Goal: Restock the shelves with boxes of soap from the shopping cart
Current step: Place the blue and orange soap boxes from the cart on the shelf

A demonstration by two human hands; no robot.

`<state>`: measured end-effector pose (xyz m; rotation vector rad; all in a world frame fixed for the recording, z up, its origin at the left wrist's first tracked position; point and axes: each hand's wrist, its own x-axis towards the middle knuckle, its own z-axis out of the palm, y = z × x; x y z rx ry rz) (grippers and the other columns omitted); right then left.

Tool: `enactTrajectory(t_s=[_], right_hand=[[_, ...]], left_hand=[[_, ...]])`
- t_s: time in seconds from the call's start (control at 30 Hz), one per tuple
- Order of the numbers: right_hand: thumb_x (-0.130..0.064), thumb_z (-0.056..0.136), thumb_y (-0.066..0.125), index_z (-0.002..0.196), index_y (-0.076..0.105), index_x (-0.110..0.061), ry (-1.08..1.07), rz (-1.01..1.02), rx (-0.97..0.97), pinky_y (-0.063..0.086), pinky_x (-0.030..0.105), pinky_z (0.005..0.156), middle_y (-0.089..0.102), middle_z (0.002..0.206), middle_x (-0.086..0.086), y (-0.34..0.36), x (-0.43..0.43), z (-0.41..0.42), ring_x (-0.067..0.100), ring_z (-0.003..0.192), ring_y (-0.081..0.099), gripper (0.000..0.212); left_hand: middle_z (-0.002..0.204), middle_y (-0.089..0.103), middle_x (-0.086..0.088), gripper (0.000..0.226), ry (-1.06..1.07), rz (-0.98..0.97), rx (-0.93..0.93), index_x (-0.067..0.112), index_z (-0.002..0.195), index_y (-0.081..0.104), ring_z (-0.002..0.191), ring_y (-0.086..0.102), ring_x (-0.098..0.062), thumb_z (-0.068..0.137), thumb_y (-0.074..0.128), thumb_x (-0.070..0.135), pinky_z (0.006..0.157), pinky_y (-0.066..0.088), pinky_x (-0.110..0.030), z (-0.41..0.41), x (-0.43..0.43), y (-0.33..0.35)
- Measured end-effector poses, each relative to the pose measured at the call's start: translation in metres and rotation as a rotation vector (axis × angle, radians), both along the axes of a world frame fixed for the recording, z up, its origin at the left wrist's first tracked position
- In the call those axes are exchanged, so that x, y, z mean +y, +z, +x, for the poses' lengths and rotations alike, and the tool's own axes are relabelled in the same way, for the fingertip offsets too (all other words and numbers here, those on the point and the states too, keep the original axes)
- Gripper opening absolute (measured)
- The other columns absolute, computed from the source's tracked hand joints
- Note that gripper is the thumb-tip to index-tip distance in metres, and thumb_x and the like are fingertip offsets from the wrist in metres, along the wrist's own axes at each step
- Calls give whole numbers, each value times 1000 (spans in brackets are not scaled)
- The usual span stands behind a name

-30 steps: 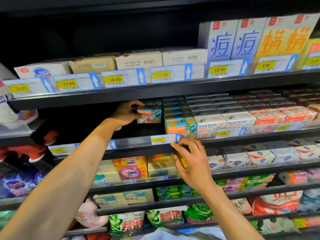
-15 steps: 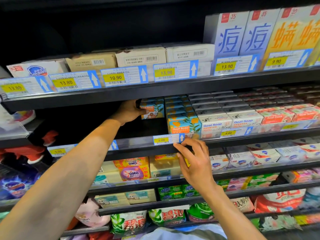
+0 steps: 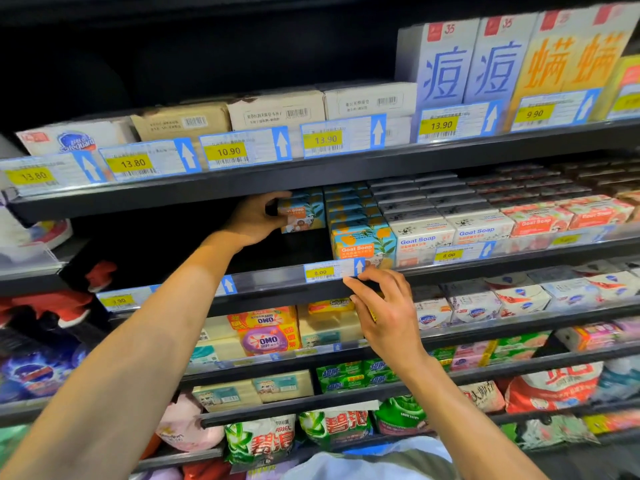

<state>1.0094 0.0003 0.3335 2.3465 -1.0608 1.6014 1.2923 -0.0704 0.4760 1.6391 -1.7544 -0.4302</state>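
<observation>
Step in hand: placing one box on the middle shelf (image 3: 270, 283). The left hand (image 3: 254, 221) is reached in under the upper shelf (image 3: 311, 179), its grip closed on a blue-and-orange Goat Soap box (image 3: 306, 213), thumb on the near face, fingers round the far side. The box is held up off the shelf floor, in the dark open column just left of the row of matching Goat Soap boxes (image 3: 362, 239). The gap between the box and that row is hard to read.

The right hand (image 3: 386, 308) is lower, fingertips on the shelf's front rail right under the 8.00 price tag (image 3: 320, 272). A yellow sliver shows at the palm, so I cannot tell whether that grip holds anything. The shopping cart is not in view.

To do it well, likely:
- Keep the box level with the printed face outward, like its neighbours.
- Bring it down flat, then slide it right until it sits flush with the matching row.
- Mind the knuckles under the upper shelf, where clearance looks tight.
- Don't nudge the stacked front boxes. They look easy to topple over the rail.
- Let go only once the box sits flat, and use the right hand on the rail as a brace.
</observation>
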Motion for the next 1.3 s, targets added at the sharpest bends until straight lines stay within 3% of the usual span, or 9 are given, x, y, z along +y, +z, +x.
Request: enactTrajectory(t_s=[0.1,0.2,0.4,0.6,1.0,1.2,1.3], right_hand=[[-2,88,75,124,72,-11,-4,42,65,48,42,102,65,123,9,8,9,-3,30,117,57,38],[-11,90,73,128,68,-11,-14,73,184,47,44,106,62,129,8,23,23,-10,27,122,53,38],[-36,96,57,138,59,-14,-104,260,338,44,44,113,56,139,4,56,72,-38,24,133,46,48],[-56,97,47,147,49,-22,-239,447,481,27,41,124,49,148,-2,69,138,-86,23,140,41,61],[-56,88,52,143,54,-16,-545,725,435,37,45,118,54,145,4,60,304,-250,28,137,47,68],[-57,88,52,142,54,-16,-700,800,348,39,43,116,56,140,3,50,359,-343,26,133,48,68],[-57,87,54,141,55,-15,-762,831,313,39,43,115,56,140,4,42,376,-400,26,133,48,68]], left_hand=[[138,60,2,42,-15,-26,-6,28,129,62,130,52,-15,90,75,17,111,39,-30,-9,34,6],[138,56,12,42,-5,-19,-157,31,136,59,127,49,-7,95,68,29,108,36,-23,-22,82,9],[137,58,3,42,4,-246,-432,20,132,61,131,48,-16,91,69,25,111,41,-33,-64,175,-4],[148,51,1,56,-72,-130,-532,22,141,55,138,45,-23,90,67,40,116,38,-42,-116,236,-37],[147,50,0,64,-342,-62,-491,21,144,50,136,45,-23,86,62,46,117,36,-42,-272,325,-73],[135,55,-2,58,-509,-94,-472,17,135,56,126,51,-25,86,44,47,110,39,-39,-376,351,-78],[144,51,1,62,-588,-94,-494,18,141,53,132,47,-24,89,46,52,114,38,-41,-439,347,-87]])
